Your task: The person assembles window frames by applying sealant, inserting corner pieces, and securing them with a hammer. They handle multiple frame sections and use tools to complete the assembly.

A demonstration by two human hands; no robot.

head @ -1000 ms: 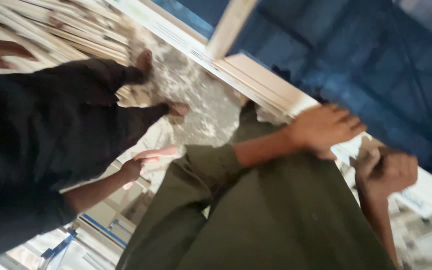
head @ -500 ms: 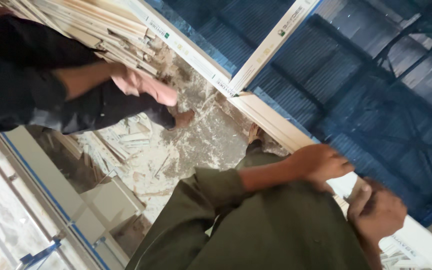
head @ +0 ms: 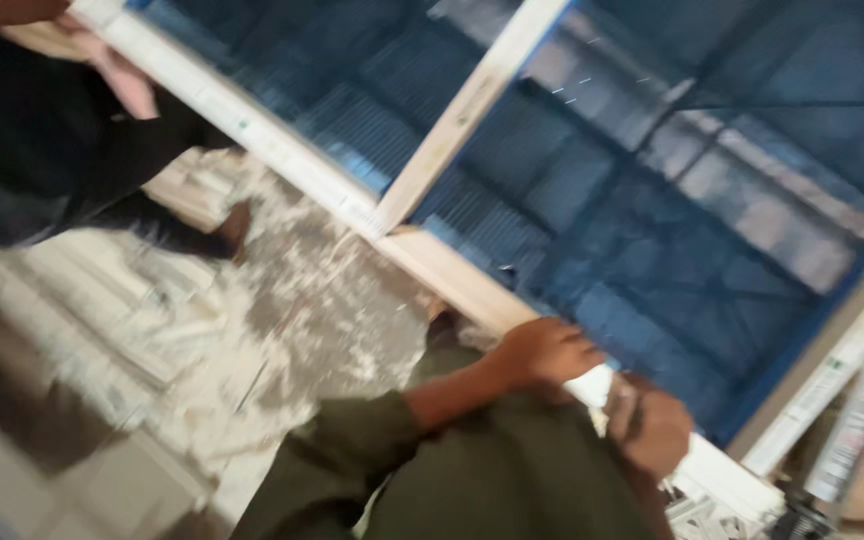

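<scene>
Both hands gripped the near rail of a window frame: left hand beside right hand, blurred.

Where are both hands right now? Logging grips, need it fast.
Left hand: closed over the pale frame rail of the blue panel.
Right hand: curled at that rail; grip unclear.

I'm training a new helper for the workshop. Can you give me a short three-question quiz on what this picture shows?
1. True or false: both hands are on the near rail of the wooden frame.
2. What colour is the panel in the frame? A red, B blue, C white.
3. What covers the floor?

Key: 1 true, the left hand and right hand grip it. 2 B. 3 Pale debris, blurred, with stacked wooden strips beside it.
</scene>
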